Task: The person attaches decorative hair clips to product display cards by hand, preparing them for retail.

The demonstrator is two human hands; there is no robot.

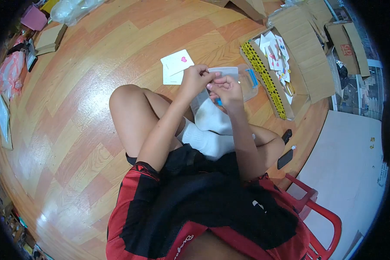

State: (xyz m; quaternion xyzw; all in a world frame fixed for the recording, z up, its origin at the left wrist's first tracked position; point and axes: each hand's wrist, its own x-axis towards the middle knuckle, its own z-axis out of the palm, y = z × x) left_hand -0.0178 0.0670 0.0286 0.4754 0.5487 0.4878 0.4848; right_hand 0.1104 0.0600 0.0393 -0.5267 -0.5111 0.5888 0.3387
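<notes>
My left hand (196, 79) and my right hand (226, 90) meet above my lap, their fingertips pinched close together. Whatever is between the fingers is too small to make out. Behind them lies a white card (224, 71), partly covered by my hands. Left of my hands, two white cards (176, 65) overlap on the floor, the upper one bearing a pink heart. Just to the right is a clear plastic box (248, 88) with blue clips. My white socks (212, 119) show below the hands.
An open cardboard box (264, 78) edged with yellow tape holds many cards at the right. Phone-like black objects (285, 159) lie by my knee. A red plastic chair (329, 216) stands lower right. Bags and a small carton (50, 39) lie upper left.
</notes>
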